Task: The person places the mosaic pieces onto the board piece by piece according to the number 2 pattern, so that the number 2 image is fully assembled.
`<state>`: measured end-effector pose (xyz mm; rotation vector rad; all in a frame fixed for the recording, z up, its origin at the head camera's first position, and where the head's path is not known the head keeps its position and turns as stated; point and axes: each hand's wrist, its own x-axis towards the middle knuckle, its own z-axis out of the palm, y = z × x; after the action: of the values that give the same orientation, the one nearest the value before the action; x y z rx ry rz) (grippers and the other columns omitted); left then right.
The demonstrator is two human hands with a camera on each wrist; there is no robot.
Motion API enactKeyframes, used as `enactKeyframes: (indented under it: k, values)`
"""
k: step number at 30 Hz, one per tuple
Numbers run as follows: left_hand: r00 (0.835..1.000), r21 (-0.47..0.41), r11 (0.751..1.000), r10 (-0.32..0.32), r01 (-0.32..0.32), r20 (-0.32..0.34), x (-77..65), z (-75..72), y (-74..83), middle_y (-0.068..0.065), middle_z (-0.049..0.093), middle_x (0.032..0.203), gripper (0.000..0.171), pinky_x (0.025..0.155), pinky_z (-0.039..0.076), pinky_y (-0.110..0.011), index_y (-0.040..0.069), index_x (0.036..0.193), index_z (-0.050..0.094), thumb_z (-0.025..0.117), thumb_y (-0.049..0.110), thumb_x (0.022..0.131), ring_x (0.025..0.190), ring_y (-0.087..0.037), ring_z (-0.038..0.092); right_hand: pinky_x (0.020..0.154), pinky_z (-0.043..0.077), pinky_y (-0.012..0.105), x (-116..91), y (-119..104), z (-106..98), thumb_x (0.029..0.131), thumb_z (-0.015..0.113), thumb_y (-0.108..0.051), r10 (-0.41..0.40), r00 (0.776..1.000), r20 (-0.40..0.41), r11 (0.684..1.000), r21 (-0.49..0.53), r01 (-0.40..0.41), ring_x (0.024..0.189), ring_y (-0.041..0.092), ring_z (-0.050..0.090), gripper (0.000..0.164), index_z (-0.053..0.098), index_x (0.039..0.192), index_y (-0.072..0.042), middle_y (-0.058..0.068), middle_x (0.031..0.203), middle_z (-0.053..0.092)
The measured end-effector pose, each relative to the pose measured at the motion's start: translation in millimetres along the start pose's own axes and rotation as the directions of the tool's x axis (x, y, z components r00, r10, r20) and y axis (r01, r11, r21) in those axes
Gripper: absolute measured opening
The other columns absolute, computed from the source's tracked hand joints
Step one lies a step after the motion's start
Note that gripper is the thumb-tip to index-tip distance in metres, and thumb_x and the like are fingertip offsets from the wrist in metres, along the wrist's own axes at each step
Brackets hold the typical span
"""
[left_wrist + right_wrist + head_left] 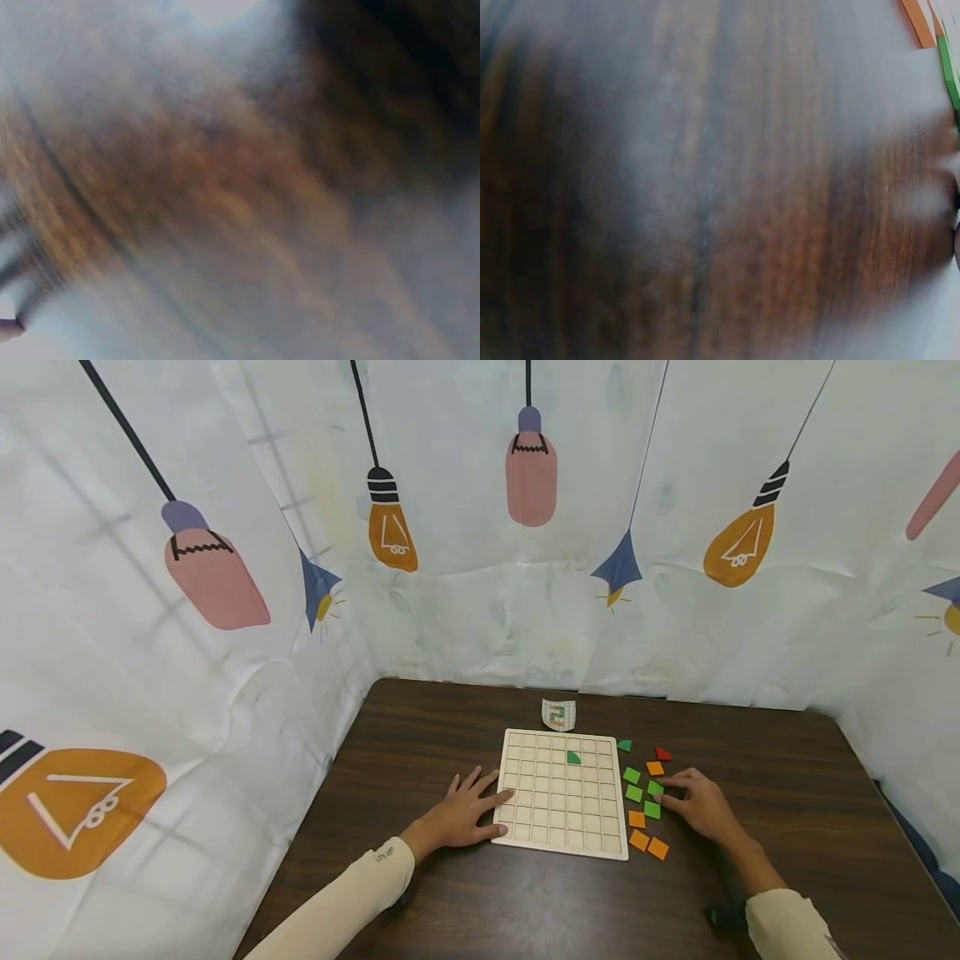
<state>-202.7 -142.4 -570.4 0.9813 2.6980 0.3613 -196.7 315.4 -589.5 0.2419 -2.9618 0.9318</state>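
A pale wooden grid board (551, 802) lies on the table, with one dark green quarter-round tile (573, 758) in its upper part. My left hand (461, 814) rests with spread fingers on the board's left edge. To the right of the board, my right hand (703, 806) pinches a light green square tile (656, 787) between thumb and index finger, low over the table. Around it lie more light green square tiles (652, 811), several orange square tiles (637, 819), a red tile (663, 753) and another dark green quarter-round tile (625, 745). Both wrist views show mostly blurred table.
A small card (558, 715) with a printed grid pattern lies behind the board. The dark wooden table (442, 718) reaches back to a white curtain (480, 627) printed with lamps, which also hangs along the left side.
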Motion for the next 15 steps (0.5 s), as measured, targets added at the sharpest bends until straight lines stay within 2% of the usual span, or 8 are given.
enactKeyframes:
  k: [9, 15]
  values:
    - [1.000, -0.009, 1.000, -0.011, 0.011, 0.002, 0.1, -0.7, 0.6, -0.009, 0.020, 0.168, 0.067, 0.113, 0.018, -0.073, 0.034, 0.158, 0.033, 0.049, 0.062, 0.099, 0.153, -0.045, 0.015, 0.061, 0.040, 0.027, 1.5, -5.0, 0.0, 0.089, 0.077, -0.018, 0.001, 1.000, 0.006, 1.000, 0.001, -0.001, 0.071, 0.015, 0.047, 0.032, 0.072, 0.117, -0.003, 0.018, 0.115, 0.057]
    - [1.000, -0.012, 1.000, -0.012, 0.012, 0.007, -0.6, -1.1, 1.6, -0.009, 0.020, 0.168, 0.067, 0.113, 0.018, -0.073, 0.034, 0.158, 0.034, 0.049, 0.062, 0.099, 0.153, -0.045, 0.015, 0.061, 0.040, 0.028, 2.3, -7.4, 0.5, 0.090, 0.075, -0.016, 0.027, 0.999, 0.035, 1.000, 0.010, -0.027, 0.070, 0.016, 0.048, 0.032, 0.068, 0.118, -0.002, 0.019, 0.116, 0.063]
